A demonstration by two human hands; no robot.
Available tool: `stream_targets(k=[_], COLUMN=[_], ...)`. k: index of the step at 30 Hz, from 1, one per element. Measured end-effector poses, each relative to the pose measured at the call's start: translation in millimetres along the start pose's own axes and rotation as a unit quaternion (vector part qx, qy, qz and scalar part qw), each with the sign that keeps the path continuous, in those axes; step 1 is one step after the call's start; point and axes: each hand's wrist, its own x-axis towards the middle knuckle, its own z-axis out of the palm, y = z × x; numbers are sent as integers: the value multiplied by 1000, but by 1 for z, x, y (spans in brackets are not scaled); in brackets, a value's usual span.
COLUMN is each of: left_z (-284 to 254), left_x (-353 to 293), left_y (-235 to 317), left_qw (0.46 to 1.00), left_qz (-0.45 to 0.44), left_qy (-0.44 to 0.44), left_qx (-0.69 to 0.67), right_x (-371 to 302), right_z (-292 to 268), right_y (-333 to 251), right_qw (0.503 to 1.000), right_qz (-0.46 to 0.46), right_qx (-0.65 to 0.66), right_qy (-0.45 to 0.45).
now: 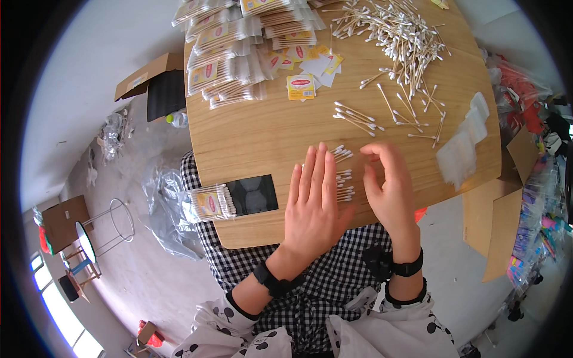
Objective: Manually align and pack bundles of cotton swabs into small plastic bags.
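Observation:
My left hand (pixel 313 206) lies flat, fingers stretched out together, over a small group of cotton swabs (pixel 344 175) near the table's front edge. White tips of the swabs show past its right side; the rest is hidden under the palm. Just right of those tips is my right hand (pixel 389 188), fingers curved and thumb apart from the index finger, with nothing visible between them. Several more swabs (pixel 358 116) lie in a loose row beyond my hands. On the left, a clear packet of swabs (pixel 212 201) rests against a flat black rectangle (pixel 253 195).
Stacked filled packets (pixel 224 53) stand at the far left of the wooden table (pixel 239 149). Yellow-and-white cards (pixel 300 88) lie beside them. A large heap of swabs (pixel 400 36) spreads at the far right. Clear empty bags (pixel 458 155) lie at the right edge, above a cardboard box (pixel 492 221).

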Motion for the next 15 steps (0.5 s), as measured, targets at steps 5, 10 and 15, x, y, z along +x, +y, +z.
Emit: stream_targets(k=[5, 10, 15], left_z=[6, -10, -7], left_x=[3, -16, -18], left_y=[-15, -32, -22], left_qw=[993, 989, 893], left_qz=[41, 24, -149], left_qy=[-97, -89, 123], left_qx=[-47, -116, -406], right_x=[-16, -32, -29], right_z=[2, 33, 45], right_y=[-1, 19, -2], right_qw=[997, 954, 917], right_qz=[20, 48, 26], right_qx=[28, 267, 382], right_qy=[71, 130, 110])
